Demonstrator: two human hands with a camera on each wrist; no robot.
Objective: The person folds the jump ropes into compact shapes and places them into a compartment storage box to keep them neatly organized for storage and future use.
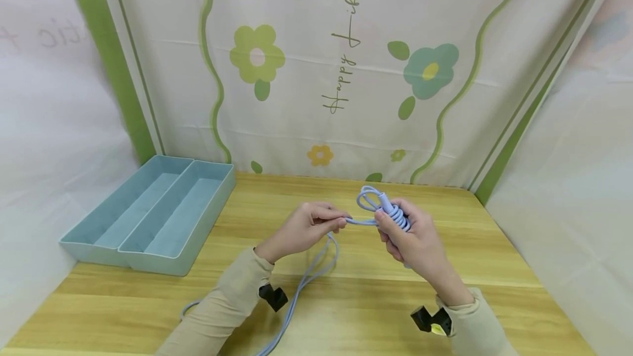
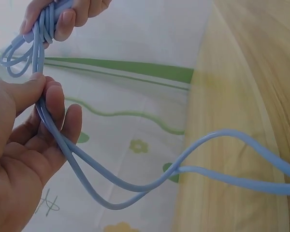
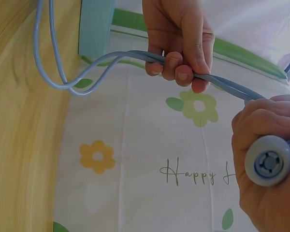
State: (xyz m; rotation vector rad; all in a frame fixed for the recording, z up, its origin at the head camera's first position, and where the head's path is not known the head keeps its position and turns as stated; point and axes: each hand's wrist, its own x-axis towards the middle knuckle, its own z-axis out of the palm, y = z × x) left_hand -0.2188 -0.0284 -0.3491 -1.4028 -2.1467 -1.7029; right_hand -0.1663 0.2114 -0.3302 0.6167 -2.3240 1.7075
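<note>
A light blue jump rope is held between both hands. My right hand point(image 1: 417, 243) grips its handle point(image 1: 384, 201), around which several turns of cord point(image 1: 398, 216) are wound. Small loops stick out beyond the handle's tip. In the right wrist view the handle's round end cap point(image 3: 269, 160) shows beside the curled fingers. My left hand point(image 1: 307, 227) pinches the doubled cord point(image 2: 50, 123) between thumb and fingers, a short stretch away from the wound part. Past the left hand, two loose strands point(image 1: 295, 300) hang down toward the table and run out at the near edge of view.
Two long pale blue trays point(image 1: 185, 260) stand side by side at the left of the wooden table point(image 1: 386, 306). A white curtain point(image 1: 306, 26) with flowers and green bands closes off the back and sides. Part of the cord point(image 1: 189, 307) shows beside the left sleeve.
</note>
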